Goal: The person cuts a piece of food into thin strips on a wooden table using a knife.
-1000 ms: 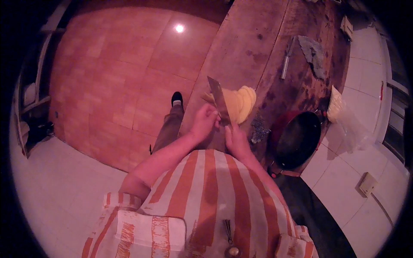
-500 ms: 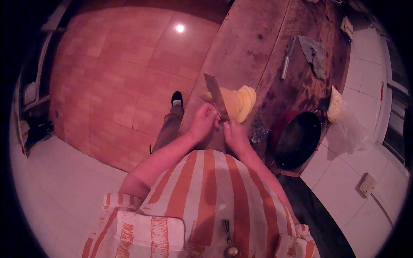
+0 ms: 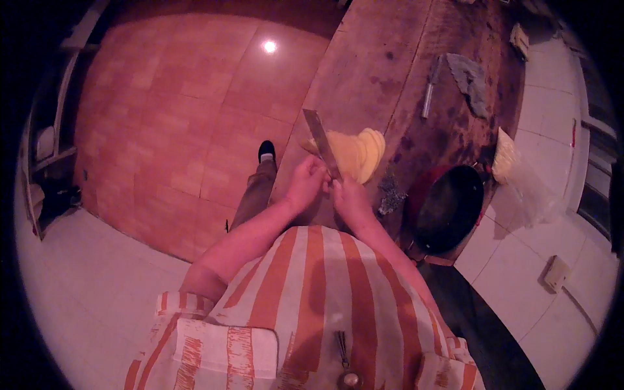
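Note:
A wide-bladed knife (image 3: 319, 138) points away from me over the wooden table, its near end at my fingers. My right hand (image 3: 352, 200) is closed at that near end; the handle is hidden in it. Left of the blade, my left hand (image 3: 307, 184) has its fingers curled and pinched close to the blade. Whatever they hold, if anything, is too small to make out. Flat yellow slices (image 3: 369, 153) lie fanned and overlapping just right of the blade, and a bit of yellow shows on its left side too.
A dark, wrinkled clump (image 3: 391, 194) lies right of the slices, beside a black pan (image 3: 450, 209). Farther back on the wooden table (image 3: 364, 58) are a metal-handled tool (image 3: 427, 101) and a grey cloth (image 3: 469, 81). A clear bag with yellow contents (image 3: 504, 156) stands by the wall.
My right hand has shifted slightly left, its fingers now closer to my left hand. The knife has tilted a little to the left. The slices look the same.

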The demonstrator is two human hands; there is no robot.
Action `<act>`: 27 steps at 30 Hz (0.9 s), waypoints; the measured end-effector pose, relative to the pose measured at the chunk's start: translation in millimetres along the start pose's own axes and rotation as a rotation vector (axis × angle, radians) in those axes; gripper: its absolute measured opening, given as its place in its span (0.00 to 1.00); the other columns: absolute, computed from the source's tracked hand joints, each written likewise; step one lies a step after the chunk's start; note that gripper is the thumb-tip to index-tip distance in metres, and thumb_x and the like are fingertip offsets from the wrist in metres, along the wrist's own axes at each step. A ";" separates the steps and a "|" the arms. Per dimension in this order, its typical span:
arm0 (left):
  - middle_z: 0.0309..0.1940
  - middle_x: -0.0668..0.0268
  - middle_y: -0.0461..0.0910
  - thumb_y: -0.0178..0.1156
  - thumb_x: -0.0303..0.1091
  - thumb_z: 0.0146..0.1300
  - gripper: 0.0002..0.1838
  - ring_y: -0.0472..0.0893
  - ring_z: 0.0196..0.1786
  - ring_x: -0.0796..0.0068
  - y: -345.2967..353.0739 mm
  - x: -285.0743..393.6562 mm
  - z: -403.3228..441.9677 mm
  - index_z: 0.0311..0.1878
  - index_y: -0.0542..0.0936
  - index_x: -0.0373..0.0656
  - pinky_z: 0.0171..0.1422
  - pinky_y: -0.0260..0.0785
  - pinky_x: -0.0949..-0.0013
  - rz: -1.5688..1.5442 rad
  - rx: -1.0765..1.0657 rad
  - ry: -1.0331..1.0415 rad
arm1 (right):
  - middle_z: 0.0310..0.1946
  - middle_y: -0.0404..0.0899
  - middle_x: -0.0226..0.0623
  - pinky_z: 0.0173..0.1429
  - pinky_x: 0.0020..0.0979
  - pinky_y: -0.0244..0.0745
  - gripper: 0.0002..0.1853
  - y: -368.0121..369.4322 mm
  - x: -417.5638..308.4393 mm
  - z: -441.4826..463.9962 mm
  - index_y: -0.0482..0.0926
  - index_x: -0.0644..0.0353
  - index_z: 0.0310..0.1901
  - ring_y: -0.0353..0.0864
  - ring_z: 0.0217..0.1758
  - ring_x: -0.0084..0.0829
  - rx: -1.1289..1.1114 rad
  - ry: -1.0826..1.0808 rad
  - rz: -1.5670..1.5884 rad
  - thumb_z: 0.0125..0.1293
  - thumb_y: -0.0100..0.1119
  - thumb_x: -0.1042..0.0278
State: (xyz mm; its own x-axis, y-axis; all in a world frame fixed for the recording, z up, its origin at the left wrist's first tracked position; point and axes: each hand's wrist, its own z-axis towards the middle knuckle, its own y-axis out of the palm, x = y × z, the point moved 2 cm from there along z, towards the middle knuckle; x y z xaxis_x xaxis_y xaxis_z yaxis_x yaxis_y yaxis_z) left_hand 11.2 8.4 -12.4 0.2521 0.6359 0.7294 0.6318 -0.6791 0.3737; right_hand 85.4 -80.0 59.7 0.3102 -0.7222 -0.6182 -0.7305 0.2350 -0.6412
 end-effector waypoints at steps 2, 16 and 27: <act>0.22 0.66 0.72 0.45 0.25 0.62 0.02 0.70 0.19 0.80 -1.0 -3.6 2.6 0.33 0.67 0.38 0.23 0.66 0.74 0.043 -0.012 0.061 | 0.26 0.74 0.57 0.36 0.50 0.67 0.08 2.1 1.7 -0.2 0.67 0.65 0.35 0.74 0.34 0.56 0.013 -0.015 -0.023 0.61 0.45 0.69; 0.23 0.68 0.70 0.49 0.26 0.61 0.02 0.69 0.22 0.83 -0.1 1.3 -13.3 0.34 0.67 0.40 0.25 0.63 0.79 0.227 0.018 0.159 | 0.28 0.73 0.60 0.37 0.47 0.68 0.17 20.9 23.7 -12.9 0.67 0.67 0.47 0.73 0.36 0.57 0.112 -0.004 0.296 0.60 0.47 0.66; 0.22 0.68 0.71 0.48 0.24 0.60 0.01 0.70 0.23 0.83 -4.4 0.0 -10.3 0.34 0.66 0.39 0.25 0.63 0.79 0.321 0.015 0.155 | 0.27 0.74 0.58 0.35 0.49 0.68 0.13 25.5 18.5 -11.9 0.69 0.66 0.43 0.73 0.34 0.57 0.161 -0.062 0.240 0.60 0.47 0.67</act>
State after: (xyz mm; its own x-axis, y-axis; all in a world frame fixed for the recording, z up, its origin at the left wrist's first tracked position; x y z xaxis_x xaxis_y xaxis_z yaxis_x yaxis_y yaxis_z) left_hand 0.9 7.6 -8.1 0.3261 0.3268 0.8870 0.5491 -0.8293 0.1036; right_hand 65.2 -95.1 37.3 0.1807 -0.5934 -0.7844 -0.6832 0.4980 -0.5341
